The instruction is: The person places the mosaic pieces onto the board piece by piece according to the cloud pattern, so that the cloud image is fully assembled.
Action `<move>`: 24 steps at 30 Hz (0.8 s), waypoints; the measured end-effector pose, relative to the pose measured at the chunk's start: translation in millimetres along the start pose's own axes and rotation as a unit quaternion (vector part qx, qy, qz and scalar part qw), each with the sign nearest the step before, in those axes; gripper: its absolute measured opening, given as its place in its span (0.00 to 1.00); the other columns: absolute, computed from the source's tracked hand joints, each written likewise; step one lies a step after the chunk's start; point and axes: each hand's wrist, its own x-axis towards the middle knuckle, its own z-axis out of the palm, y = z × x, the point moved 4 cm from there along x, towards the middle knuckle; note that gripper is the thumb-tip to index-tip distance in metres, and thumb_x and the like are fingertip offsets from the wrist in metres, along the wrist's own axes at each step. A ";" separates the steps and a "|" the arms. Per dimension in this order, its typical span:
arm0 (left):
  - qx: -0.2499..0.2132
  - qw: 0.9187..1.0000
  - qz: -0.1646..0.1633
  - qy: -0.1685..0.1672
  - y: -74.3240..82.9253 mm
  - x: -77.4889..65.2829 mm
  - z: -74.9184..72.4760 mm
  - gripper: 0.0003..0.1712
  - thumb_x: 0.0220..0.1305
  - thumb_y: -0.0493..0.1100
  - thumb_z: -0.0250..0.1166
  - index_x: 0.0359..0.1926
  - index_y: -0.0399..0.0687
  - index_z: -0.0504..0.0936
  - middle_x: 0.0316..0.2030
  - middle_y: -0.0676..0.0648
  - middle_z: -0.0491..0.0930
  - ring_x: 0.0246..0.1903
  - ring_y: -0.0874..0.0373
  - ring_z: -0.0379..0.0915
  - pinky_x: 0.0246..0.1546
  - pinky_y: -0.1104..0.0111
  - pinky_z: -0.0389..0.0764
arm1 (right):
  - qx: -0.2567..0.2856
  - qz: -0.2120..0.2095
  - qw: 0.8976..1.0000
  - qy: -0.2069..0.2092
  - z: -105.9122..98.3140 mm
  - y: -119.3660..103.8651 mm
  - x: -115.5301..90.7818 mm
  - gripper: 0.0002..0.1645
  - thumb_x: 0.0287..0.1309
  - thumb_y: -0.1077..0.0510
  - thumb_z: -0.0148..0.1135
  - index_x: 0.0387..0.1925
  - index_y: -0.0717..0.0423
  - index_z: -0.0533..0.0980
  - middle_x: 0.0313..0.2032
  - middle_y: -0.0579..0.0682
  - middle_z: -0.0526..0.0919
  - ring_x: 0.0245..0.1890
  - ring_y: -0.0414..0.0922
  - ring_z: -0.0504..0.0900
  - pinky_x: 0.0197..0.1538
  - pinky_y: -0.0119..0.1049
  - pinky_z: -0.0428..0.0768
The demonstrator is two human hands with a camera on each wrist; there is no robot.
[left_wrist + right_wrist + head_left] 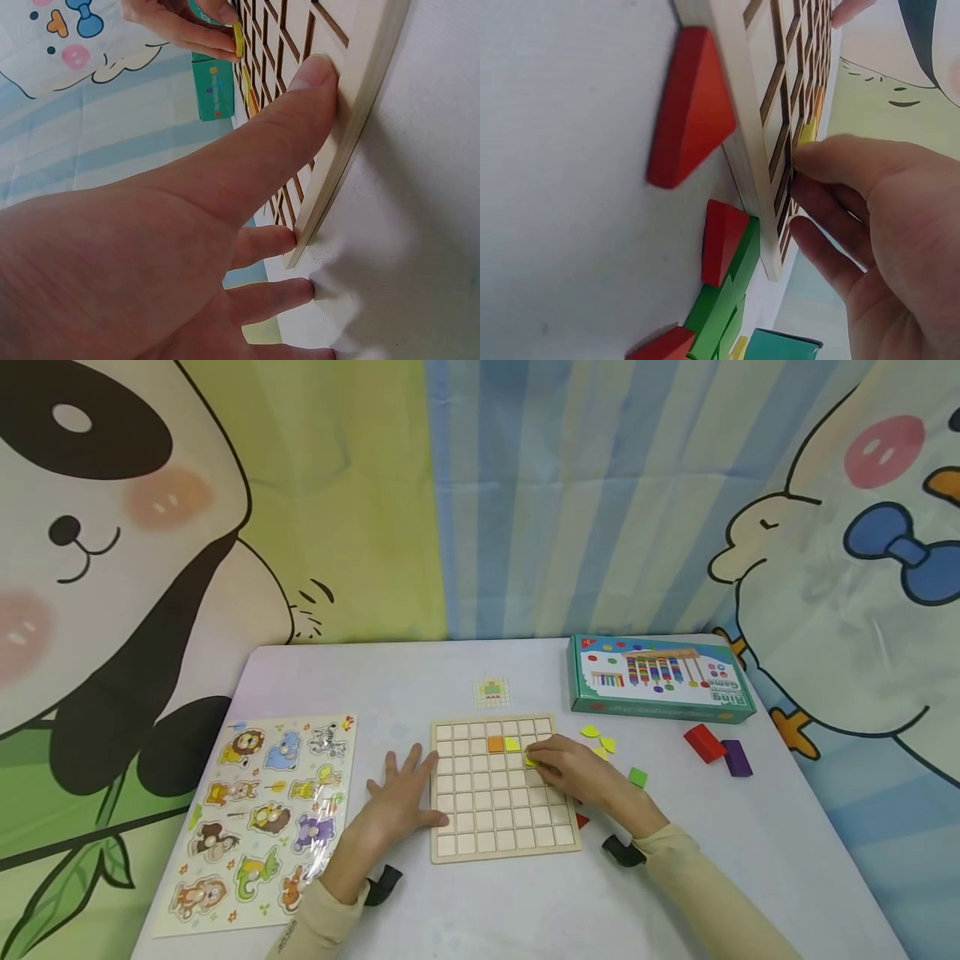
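A wooden grid board point(484, 819) lies on the table with an orange square tile point(496, 744) and a yellow square tile point(512, 744) side by side in its upper cells. My right hand point(577, 768) is over the board's right side and pinches a yellow piece point(238, 39) between thumb and fingers, down at the cells. The piece is mostly hidden by the fingers in the head view. My left hand point(397, 806) has its fingers spread at the left edge; its thumb point(300, 94) presses on the board's rim.
Red triangular blocks point(694, 109) and green blocks point(712, 315) lie right of the board, near yellow pieces point(590, 731). Farther right are a red block point(705, 743) and a purple block point(737, 758). A green box point(663, 677), small pattern card point(491, 692) and animal puzzle board point(273, 818) surround the workspace.
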 end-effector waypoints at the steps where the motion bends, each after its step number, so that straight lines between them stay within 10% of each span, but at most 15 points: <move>1: 0.000 1.000 0.000 0.000 -0.1 0.0 0.0 0.59 0.52 0.54 0.78 0.79 0.45 0.57 0.80 0.33 0.45 0.75 0.21 0.31 0.57 0.17 0.47 | 0.001 0.000 1.000 -0.005 0.0 -0.3 -0.3 0.17 0.64 0.61 0.68 0.54 0.58 0.84 0.57 0.52 0.84 0.59 0.48 0.81 0.58 0.40 0.83; 24: -0.003 1.000 0.006 0.005 -1.3 0.3 0.6 0.59 0.52 0.54 0.78 0.79 0.45 0.57 0.80 0.33 0.45 0.75 0.21 0.32 0.57 0.17 0.47 | 0.035 -0.004 0.999 0.042 1.4 3.7 -4.6 0.12 0.61 0.64 0.69 0.46 0.57 0.87 0.49 0.53 0.84 0.51 0.45 0.82 0.48 0.35 0.86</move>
